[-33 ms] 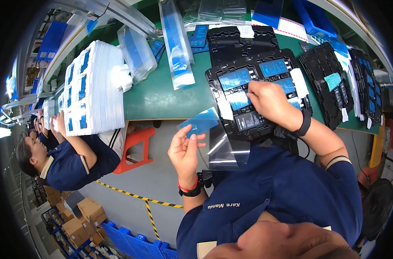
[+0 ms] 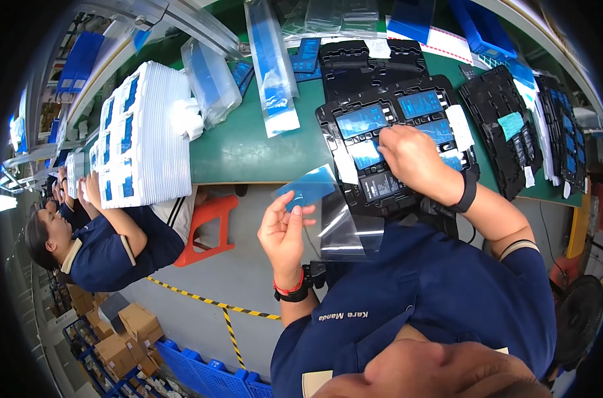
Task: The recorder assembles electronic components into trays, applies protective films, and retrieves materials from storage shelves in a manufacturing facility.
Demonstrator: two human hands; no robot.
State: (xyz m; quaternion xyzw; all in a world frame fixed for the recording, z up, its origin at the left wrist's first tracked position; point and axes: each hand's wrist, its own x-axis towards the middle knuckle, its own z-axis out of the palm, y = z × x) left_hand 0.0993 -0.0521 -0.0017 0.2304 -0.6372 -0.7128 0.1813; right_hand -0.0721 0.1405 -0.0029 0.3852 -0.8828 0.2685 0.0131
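Note:
My left hand (image 2: 283, 229), in front of the bench edge, pinches a clear plastic sheet (image 2: 344, 232) with a blue film part (image 2: 314, 187) at its upper end. My right hand (image 2: 411, 154) is over a black plastic tray (image 2: 332, 126), its fingers curled and pressed together. Its fingertips meet the edge of a shiny blue-covered flat battery (image 2: 365, 154); whatever they pinch is hidden. More blue-covered batteries (image 2: 361, 121) lie in the tray's pockets, along with a black-faced battery (image 2: 382, 187) in the near row. White paper slips (image 2: 458, 127) are on the tray's sides.
Behind stands another black tray (image 2: 344, 79); more trays (image 2: 503, 113) lean at the right. Clear bags with blue film (image 2: 273, 73) lie on the green bench (image 2: 248, 156). At the left, a co-worker handles a stack of white trays (image 2: 159, 139) near a red stool (image 2: 212, 232).

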